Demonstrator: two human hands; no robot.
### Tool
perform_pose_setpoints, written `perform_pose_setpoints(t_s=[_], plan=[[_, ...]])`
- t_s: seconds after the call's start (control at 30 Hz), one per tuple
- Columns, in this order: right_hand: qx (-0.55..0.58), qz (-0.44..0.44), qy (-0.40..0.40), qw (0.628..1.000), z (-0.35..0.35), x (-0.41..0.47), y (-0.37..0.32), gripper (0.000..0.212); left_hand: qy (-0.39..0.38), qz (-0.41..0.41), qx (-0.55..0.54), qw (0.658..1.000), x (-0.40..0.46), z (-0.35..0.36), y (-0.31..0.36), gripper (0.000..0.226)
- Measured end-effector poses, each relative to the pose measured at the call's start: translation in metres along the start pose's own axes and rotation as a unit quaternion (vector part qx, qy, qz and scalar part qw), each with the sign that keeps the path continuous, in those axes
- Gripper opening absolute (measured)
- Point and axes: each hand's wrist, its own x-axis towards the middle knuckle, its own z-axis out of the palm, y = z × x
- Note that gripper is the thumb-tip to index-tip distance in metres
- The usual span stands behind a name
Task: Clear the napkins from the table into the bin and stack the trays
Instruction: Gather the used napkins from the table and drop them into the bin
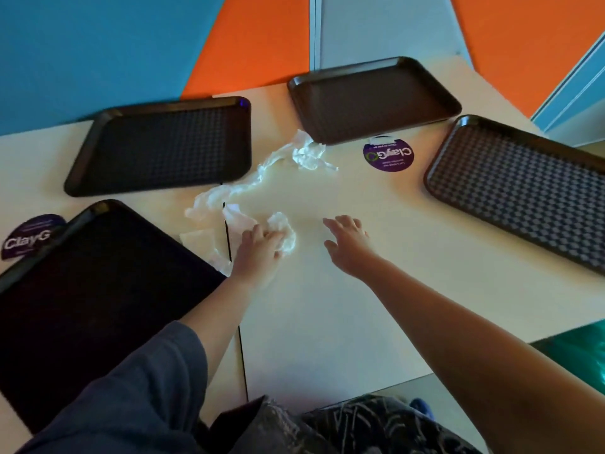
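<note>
Several dark trays lie on the pale table [327, 306]: one near left [91, 290], one far left [163, 145], one at the back [373, 99], one at the right [520, 191]. Crumpled white napkins trail across the middle, one bunch by the back tray [307, 154], a long strip [229, 191], a flat piece [199, 239] beside the near left tray. My left hand [260, 245] grips a crumpled napkin [284, 231]. My right hand [347, 234] hovers over bare table with fingers spread, holding nothing.
A round purple sticker [388, 155] sits between the back and right trays, another [29, 235] at the left edge. A seam [242, 348] splits the table. Something green [576, 352] shows past the table's right front edge. Blue and orange wall behind.
</note>
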Motion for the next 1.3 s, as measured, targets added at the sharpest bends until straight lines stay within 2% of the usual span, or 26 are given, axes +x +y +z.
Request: perform_pose_setpoints(t_s=[0.2, 0.3, 0.4, 0.47, 0.53, 0.63, 0.7, 0.77, 0.83, 0.9, 0.97, 1.03, 1.13, 1.2, 1.3], plan=[[0.068, -0.017, -0.017, 0.997, 0.001, -0.006, 0.005, 0.055, -0.006, 0.099, -0.128, 0.987, 0.006, 0.012, 0.018, 0.028], [0.114, -0.039, -0.024, 0.992, -0.006, -0.014, 0.013, 0.06, -0.007, 0.137, -0.185, 0.973, 0.008, 0.016, 0.038, 0.031], [0.13, -0.018, 0.005, 0.991, -0.013, -0.022, 0.026, 0.052, 0.0, 0.173, -0.22, 0.96, 0.013, 0.021, 0.061, 0.035], [0.126, 0.002, 0.036, 0.991, -0.018, -0.026, 0.038, 0.038, -0.004, 0.191, -0.236, 0.953, 0.016, 0.024, 0.079, 0.033], [0.127, 0.026, 0.058, 0.99, -0.024, -0.032, 0.052, 0.023, -0.014, 0.214, -0.233, 0.949, 0.018, 0.027, 0.097, 0.032], [0.127, 0.056, 0.087, 0.987, -0.035, -0.046, 0.078, 0.016, -0.039, 0.245, -0.195, 0.949, 0.021, 0.04, 0.118, 0.038], [0.124, 0.077, 0.11, 0.983, -0.044, -0.06, 0.1, 0.015, -0.031, 0.231, -0.139, 0.962, 0.023, 0.053, 0.129, 0.037], [0.121, 0.102, 0.126, 0.979, -0.051, -0.074, 0.122, 0.015, -0.02, 0.217, -0.104, 0.97, 0.025, 0.066, 0.137, 0.025], [0.12, 0.123, 0.135, 0.976, -0.058, -0.09, 0.146, 0.015, -0.06, 0.194, -0.127, 0.971, 0.027, 0.075, 0.154, 0.011], [0.119, 0.144, 0.14, 0.972, -0.065, -0.108, 0.172, 0.014, -0.098, 0.188, -0.147, 0.966, 0.027, 0.084, 0.178, 0.015], [0.113, 0.163, 0.14, 0.97, -0.071, -0.125, 0.195, 0.014, -0.102, 0.193, -0.163, 0.962, 0.022, 0.094, 0.201, 0.017], [0.107, 0.18, 0.139, 0.968, -0.077, -0.142, 0.22, 0.014, -0.124, 0.22, -0.184, 0.95, 0.014, 0.104, 0.23, 0.016], [0.093, 0.203, 0.151, 0.963, -0.088, -0.167, 0.253, 0.016, -0.111, 0.261, -0.218, 0.934, 0.005, 0.115, 0.274, 0.031], [0.086, 0.219, 0.154, 0.959, -0.096, -0.185, 0.274, 0.017, -0.105, 0.286, -0.219, 0.927, 0.002, 0.126, 0.303, 0.05], [0.086, 0.249, 0.164, 0.95, -0.104, -0.211, 0.309, 0.015, -0.143, 0.319, -0.191, 0.917, -0.005, 0.144, 0.344, 0.054]])
